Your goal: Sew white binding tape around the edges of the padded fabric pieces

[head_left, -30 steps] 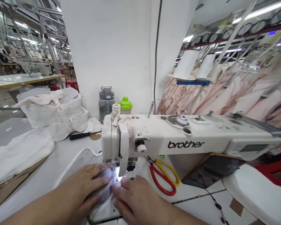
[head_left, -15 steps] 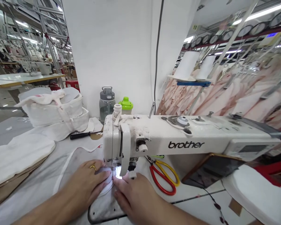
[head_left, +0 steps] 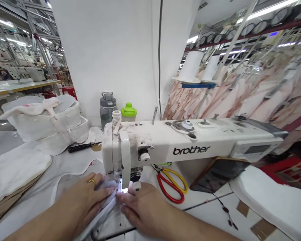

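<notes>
A white Brother sewing machine [head_left: 165,144] has its needle area lit, with a strip of white fabric [head_left: 104,212] running under the presser foot. My left hand [head_left: 90,197], a ring on one finger, grips this fabric left of the needle, thumb and fingers closed on it. To the right of the foot, my right hand [head_left: 145,207] pinches the fabric edge with its fingertips, partly hidden by the machine's knob. More pale cloth with a narrow white edging [head_left: 57,184] spreads over the table on the left.
Red-and-yellow-handled scissors [head_left: 172,184] lie behind my right hand. A dark phone or tablet [head_left: 218,175] leans under the machine arm. White padded pieces [head_left: 273,201] lie at right, fabric bundles [head_left: 45,120] at left. A screwdriver [head_left: 81,147] and two bottles [head_left: 107,108] stand near the wall.
The view has shifted slightly right. The fabric between my hands now slants toward me as a raised, blurred fold, where it lay flatter before. Both hands stay by the needle.
</notes>
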Motion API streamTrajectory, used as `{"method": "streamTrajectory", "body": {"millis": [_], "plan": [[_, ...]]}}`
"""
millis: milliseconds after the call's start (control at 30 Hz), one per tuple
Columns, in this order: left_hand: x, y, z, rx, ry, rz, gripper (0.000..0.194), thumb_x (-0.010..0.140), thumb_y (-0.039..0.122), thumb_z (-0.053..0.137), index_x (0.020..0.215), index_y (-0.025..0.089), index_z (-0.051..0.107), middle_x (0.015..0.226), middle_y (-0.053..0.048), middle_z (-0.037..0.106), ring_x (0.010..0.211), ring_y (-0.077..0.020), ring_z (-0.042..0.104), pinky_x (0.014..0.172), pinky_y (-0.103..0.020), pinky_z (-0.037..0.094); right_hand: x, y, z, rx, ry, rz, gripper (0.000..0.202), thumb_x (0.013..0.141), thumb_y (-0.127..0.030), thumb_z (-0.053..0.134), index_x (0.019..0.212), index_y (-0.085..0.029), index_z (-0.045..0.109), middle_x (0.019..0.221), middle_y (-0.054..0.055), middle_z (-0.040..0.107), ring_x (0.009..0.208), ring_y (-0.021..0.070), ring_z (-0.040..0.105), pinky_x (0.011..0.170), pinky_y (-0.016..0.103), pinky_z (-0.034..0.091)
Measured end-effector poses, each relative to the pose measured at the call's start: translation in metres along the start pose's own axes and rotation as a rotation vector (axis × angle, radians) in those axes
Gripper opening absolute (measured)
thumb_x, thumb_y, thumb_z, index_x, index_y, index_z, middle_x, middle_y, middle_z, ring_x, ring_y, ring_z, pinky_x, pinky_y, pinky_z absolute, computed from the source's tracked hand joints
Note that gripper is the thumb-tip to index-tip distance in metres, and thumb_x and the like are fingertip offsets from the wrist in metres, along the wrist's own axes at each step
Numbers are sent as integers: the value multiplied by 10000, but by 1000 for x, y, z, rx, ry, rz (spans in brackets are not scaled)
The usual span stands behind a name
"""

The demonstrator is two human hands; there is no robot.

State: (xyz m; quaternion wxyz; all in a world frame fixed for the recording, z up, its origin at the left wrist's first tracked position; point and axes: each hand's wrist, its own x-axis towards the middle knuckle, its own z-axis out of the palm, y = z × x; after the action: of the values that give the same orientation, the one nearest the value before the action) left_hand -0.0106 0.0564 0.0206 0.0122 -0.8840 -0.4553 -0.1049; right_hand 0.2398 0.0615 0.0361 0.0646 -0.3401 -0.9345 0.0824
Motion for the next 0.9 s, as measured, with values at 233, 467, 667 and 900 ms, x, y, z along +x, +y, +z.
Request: {"method": "streamTrajectory", "body": {"millis": [233,467,667,900], "plan": [[5,30,-10,51,-146,-126,316,896,186,517,1088,319,731,983,-91,696,846,-258,643,742,-374,511,2,-5,-7,-36,-116,106,338,1007,-370,363,1198,-287,630,947,74,699,810,265,659,713,356,466],[5,36,-1,64,-127,-220,339,919,250,478,1125,325,736,1003,-130,698,893,-320,649,778,-508,532,0,-2,-3,-12,-50,57,333,1013,-350,369,1188,-251,635,959,74,703,828,245,647,733,341,453],[7,34,-5,12,-37,-156,403,952,244,368,1146,259,721,1000,-128,684,925,-298,651,819,-523,551,0,-3,-4,-33,-52,48,333,1009,-344,365,1194,-261,630,950,73,703,811,249,650,696,338,447],[10,44,-3,46,-66,-178,417,922,295,369,966,166,763,1085,-222,694,1009,-391,648,860,-600,541,1,-3,0,-26,-42,112,350,1003,-346,382,1223,-242,632,977,95,711,846,262,666,725,347,464]]}}
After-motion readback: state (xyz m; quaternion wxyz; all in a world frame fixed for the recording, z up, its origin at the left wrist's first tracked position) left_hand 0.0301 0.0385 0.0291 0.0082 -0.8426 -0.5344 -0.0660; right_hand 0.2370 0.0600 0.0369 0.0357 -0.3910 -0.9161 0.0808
